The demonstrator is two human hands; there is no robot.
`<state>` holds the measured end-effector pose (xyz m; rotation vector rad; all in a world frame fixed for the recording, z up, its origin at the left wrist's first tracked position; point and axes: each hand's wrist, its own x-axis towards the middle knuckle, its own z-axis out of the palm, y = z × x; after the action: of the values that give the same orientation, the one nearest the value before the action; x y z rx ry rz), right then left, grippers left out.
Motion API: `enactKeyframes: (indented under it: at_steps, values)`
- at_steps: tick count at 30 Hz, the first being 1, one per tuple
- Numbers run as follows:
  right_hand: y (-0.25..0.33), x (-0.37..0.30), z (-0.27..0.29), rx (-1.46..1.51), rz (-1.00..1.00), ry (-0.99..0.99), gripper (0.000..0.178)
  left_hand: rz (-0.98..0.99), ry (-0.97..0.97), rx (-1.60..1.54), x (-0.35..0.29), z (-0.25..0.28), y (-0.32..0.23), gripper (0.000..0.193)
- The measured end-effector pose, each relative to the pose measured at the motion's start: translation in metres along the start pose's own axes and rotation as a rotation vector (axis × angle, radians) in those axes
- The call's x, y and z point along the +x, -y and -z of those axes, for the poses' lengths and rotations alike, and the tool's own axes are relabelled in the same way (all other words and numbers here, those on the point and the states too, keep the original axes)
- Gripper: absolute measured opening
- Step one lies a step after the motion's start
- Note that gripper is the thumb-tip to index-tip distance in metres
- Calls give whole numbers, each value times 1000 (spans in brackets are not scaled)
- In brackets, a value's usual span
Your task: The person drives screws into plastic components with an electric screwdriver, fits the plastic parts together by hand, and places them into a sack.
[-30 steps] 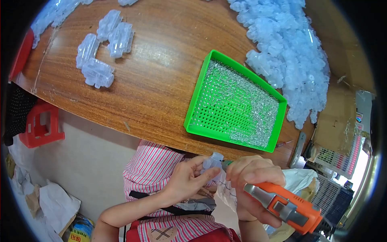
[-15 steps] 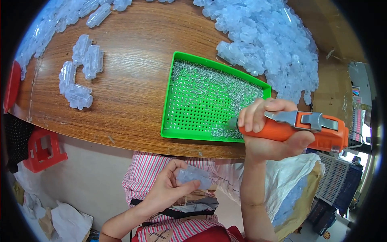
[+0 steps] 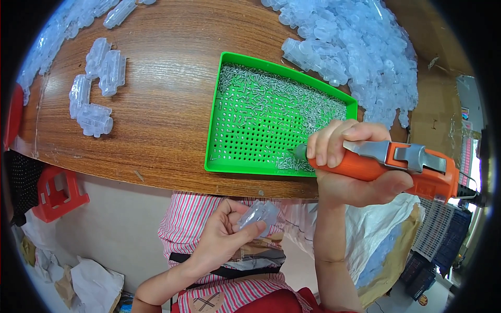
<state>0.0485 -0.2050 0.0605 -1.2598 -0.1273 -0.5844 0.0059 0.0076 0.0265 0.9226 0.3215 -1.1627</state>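
Observation:
My right hand (image 3: 347,161) is wrapped round an orange power screwdriver (image 3: 360,171) with a silver metal lever. Its dark tip points left, over the near right part of a green perforated tray (image 3: 213,117). Small silver screws (image 3: 308,101) are scattered in the tray, thickest along its far and right sides. Below the table edge, in front of my lap, my left hand (image 3: 227,229) is closed on a clear plastic part (image 3: 259,216), pinched between thumb and fingers. The fingertips behind that part are hidden.
A large heap of clear plastic parts (image 3: 349,47) lies at the far right, another (image 3: 57,41) at the far left. Several joined pieces (image 3: 96,119) lie left of the tray. A red stool (image 3: 60,195) and an open sack (image 3: 383,261) stand below the table.
My left hand has turned the clear part to a steeper tilt and lifted it slightly. The screwdriver stays over the tray's near right corner. The whole view has shifted a little.

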Motion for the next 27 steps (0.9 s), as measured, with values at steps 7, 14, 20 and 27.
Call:
enactKeyframes:
  at_steps: [7, 14, 20, 27]
  values:
    - [39, 1, -8, 119, -58, 104, 86, -70, -26, -23, 10, -6, 10, 29]
    - [55, -37, -44, -81, -31, 41, 67, -116, -17, -10, 12, -14, 14, 32]
    - [46, -46, -41, -83, -72, 59, 71, -122, -24, -25, 11, -15, 12, 34]
    - [33, -52, -33, -174, -31, 183, 76, -152, -18, -21, 12, -14, 17, 34]
